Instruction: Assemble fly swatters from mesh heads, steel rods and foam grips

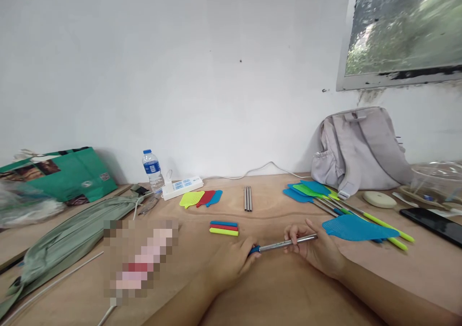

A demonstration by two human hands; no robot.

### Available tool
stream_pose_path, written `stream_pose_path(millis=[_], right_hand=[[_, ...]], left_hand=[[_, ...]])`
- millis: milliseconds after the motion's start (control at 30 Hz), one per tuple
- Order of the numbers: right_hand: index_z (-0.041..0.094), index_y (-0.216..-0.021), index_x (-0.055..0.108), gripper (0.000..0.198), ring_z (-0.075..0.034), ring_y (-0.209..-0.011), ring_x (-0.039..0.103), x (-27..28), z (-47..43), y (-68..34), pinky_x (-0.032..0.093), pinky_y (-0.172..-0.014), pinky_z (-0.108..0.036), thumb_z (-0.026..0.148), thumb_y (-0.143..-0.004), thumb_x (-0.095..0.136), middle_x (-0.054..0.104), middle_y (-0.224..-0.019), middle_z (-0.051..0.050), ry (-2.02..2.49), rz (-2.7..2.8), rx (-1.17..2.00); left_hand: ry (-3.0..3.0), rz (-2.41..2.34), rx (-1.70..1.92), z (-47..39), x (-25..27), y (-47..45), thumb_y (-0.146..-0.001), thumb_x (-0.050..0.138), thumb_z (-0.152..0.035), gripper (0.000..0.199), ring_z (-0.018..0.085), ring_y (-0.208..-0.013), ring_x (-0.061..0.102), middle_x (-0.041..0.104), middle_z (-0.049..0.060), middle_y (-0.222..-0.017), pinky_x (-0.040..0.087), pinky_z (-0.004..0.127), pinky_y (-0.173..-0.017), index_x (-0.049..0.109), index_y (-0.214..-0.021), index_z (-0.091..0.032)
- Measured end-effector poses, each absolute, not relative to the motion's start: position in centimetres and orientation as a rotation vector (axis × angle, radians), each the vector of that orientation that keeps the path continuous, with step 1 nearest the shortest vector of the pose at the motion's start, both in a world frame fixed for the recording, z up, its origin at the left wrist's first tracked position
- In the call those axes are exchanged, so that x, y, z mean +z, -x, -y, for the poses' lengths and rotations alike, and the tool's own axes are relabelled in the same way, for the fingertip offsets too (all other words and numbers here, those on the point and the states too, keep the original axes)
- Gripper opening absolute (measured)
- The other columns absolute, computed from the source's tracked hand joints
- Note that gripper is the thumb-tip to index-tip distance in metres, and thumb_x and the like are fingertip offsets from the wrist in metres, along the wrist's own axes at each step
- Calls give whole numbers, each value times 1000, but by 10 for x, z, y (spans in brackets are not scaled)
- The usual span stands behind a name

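I see my left hand (233,261) closed around the blue grip end of a fly swatter (348,228), low on the wooden worktop (274,287). My right hand (317,249) pinches the swatter's metal rod (285,243) a little further along, fingers curled over it. So both hands are clamped on the same swatter, near each other but not touching. Its blue mesh head lies flat on the worktop just to the right of my right hand.

Behind that head sits a heap of finished swatters (310,191) — blue and green heads, with green handles running off to the right. Toward the middle of the worktop lie three loose grips (224,227) in blue, red and yellow-green, side by side. Further back are three loose swatter heads (201,198), yellow, red and blue, overlapping, and beside them a few bare metal rods (247,198) — three, I think, though they are too small to count surely.

A grey backpack (361,148) leans against the wall.
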State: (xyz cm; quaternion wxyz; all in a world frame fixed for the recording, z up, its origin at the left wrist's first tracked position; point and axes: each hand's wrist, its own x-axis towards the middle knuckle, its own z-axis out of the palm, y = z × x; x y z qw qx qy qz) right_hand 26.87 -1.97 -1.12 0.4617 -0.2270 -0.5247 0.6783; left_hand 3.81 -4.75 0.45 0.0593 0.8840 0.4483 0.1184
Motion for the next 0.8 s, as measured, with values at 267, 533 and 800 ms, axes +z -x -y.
stream_pose_path(millis=[267, 533, 800], right_hand=[[19, -54, 53, 47, -16, -66, 47, -14, 17, -269, 43, -68, -35, 57, -77, 37, 46, -70, -3, 649, 1268, 1559], [20, -71, 52, 11, -15, -64, 51, -11, 19, -269, 42, -61, -31, 31, -68, 51, 52, -71, -2, 577, 1208, 1704], [20, -71, 49, 12, -14, -63, 50, -8, 26, -266, 42, -58, -29, 31, -65, 49, 48, -73, -1, 501, 1238, 1670]], left_hand=[[-2700, -1288, 534, 44, -2, -34, -88, 33, -33, 22, 14, -79, 58, 62, 2, -91, 43, 22, -66, 49, -98, -21], [-2754, -1246, 963, 43, -3, -34, -80, 51, -36, 17, 12, -68, 59, 66, -1, -74, 43, 24, -68, 61, -84, -22], [-2387, -1258, 1124, 49, 5, -39, -71, 62, -32, 14, 8, -54, 54, 64, -4, -65, 41, 18, -51, 64, -76, -20]])
